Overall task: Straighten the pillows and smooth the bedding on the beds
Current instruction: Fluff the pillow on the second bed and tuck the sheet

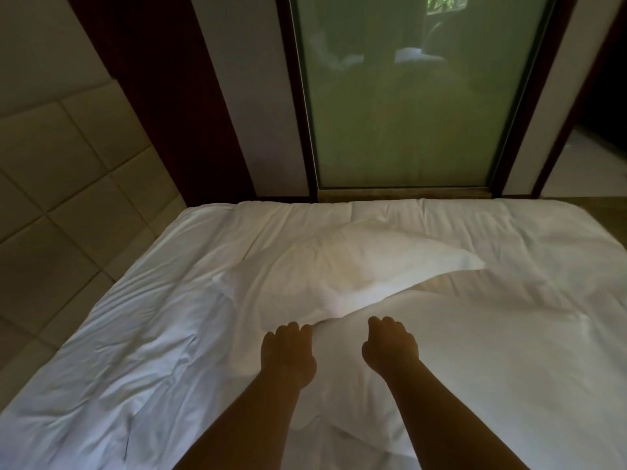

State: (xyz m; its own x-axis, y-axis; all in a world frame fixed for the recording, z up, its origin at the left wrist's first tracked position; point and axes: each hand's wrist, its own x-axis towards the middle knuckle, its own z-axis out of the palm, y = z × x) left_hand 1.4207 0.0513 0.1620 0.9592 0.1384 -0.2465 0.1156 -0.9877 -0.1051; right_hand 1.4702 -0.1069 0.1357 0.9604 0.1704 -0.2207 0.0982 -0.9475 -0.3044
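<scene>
A white pillow (342, 273) is lying askew across the middle of the bed, resting on the white duvet (492, 334), one corner pointing right; the duvet is spreading wrinkled over the whole mattress, with creases gathering on the left side. The left hand (288, 354) is curling its fingers into the fabric at the pillow's near edge, pinching a fold; the right hand (390, 347) is reaching just beside it, fingers bent down onto the cloth, though whether it is gripping anything I cannot tell. Beyond the bed a frosted glass panel (407, 113) is standing in a dark frame; a padded headboard wall (68, 157) is running along the left.
</scene>
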